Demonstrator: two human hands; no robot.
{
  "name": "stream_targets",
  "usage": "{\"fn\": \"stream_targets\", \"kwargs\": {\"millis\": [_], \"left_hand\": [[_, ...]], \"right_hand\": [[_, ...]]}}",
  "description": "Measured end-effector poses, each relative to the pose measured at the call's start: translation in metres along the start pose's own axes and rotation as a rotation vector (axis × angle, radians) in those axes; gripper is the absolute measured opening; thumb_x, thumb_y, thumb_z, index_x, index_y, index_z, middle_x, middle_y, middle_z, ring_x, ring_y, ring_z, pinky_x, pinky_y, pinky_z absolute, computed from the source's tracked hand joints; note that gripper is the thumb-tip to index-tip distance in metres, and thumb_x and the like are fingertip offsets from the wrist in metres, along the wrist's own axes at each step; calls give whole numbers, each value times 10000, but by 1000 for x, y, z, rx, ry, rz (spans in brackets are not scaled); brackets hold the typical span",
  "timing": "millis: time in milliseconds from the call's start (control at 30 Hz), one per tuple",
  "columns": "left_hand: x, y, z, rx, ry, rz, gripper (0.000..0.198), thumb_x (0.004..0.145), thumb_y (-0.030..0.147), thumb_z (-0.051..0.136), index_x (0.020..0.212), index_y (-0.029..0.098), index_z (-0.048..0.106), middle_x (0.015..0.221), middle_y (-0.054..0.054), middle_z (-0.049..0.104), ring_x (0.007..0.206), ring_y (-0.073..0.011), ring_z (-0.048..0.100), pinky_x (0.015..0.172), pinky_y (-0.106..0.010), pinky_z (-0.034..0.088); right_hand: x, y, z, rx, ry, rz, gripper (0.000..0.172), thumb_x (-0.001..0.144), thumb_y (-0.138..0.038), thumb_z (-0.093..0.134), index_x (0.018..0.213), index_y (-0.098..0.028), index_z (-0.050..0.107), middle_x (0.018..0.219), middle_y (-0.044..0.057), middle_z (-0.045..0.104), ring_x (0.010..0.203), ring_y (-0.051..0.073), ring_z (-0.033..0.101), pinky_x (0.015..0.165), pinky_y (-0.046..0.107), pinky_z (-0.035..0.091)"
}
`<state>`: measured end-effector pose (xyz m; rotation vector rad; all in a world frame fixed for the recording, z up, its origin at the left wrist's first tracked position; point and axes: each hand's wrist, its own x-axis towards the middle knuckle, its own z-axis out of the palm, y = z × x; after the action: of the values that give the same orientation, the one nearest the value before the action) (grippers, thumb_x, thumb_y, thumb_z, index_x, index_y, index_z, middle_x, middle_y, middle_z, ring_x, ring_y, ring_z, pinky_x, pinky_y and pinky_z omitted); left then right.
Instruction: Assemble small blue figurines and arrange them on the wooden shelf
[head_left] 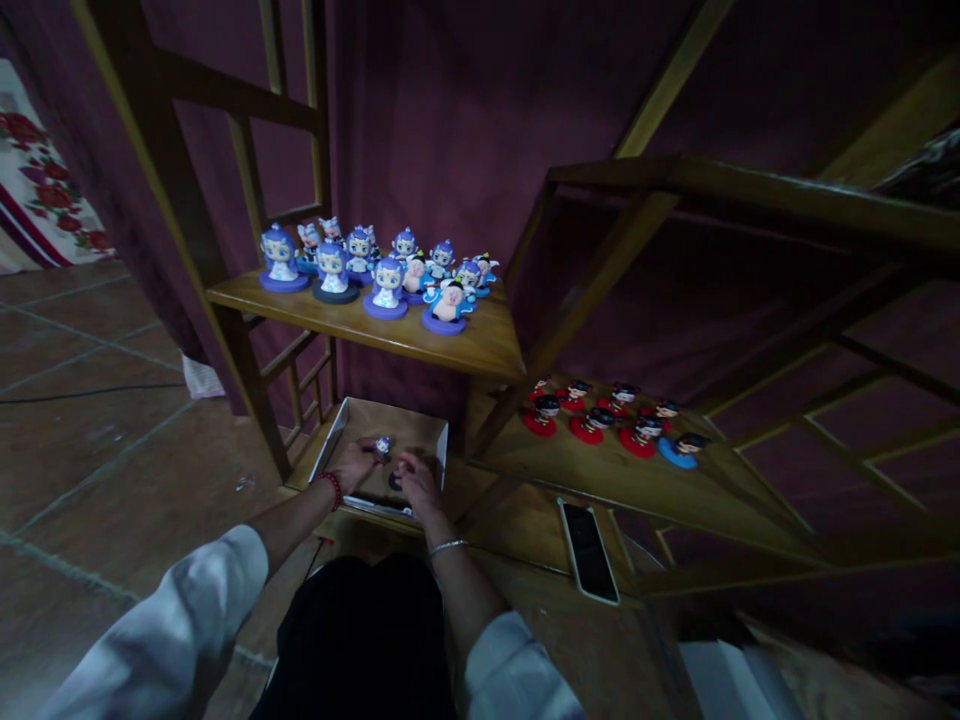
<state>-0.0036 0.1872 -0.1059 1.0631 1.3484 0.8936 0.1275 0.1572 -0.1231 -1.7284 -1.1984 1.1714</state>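
Left hand (355,466) at nine o'clock in box (409,425), pinching figurine (382,446), apparently for steadying; right hand (417,482) at four, curling by dark disc (394,482), cannot tell if gripping.

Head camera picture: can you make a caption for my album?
Left hand holds a small figurine at an open box, with other toys shelved above.

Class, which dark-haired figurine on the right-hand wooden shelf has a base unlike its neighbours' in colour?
The small dark-haired figurine on the round blue base, at the group's right-hand end; its neighbours stand on red bases.
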Motion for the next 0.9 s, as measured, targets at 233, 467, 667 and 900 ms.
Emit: {"fn": "stream_targets", "kwargs": {"millis": [233,467,667,900], "left_hand": [[-16,6,2,-174,-5,-36,149,634,108,623,780,109,655,772,-64,672,691,-138,605,651,-248,492],[-41,14,2,-266,-96,-3,219,592,139,685,809,113,672,791,-66,686,739,-161,628,728,-282,504],[-55,21,0,-266,-141,22,255,590,164,712,838,115,677,774,-59,685,727,-150,626,718,-268,498],[-66,31,-5,-291,-200,-37,197,640,189,705,805,86,673,726,-67,676,664,-122,618,709,-254,494]], "right_hand": [[-10,-12,2,350,10,100,312,720,-246,586,1026,-196,614,801,17,648,673,98,605,625,220,499],[-23,-26,3,487,2,116,342,680,-220,629,1020,-189,615,837,6,657,706,93,614,643,203,486],[-28,-31,0,546,0,136,319,652,-260,667,957,-174,635,719,-2,663,658,97,612,613,203,477],[-32,-35,-3,587,19,179,269,606,-286,695,841,-162,652,610,-11,635,594,91,585,546,178,445]]}}
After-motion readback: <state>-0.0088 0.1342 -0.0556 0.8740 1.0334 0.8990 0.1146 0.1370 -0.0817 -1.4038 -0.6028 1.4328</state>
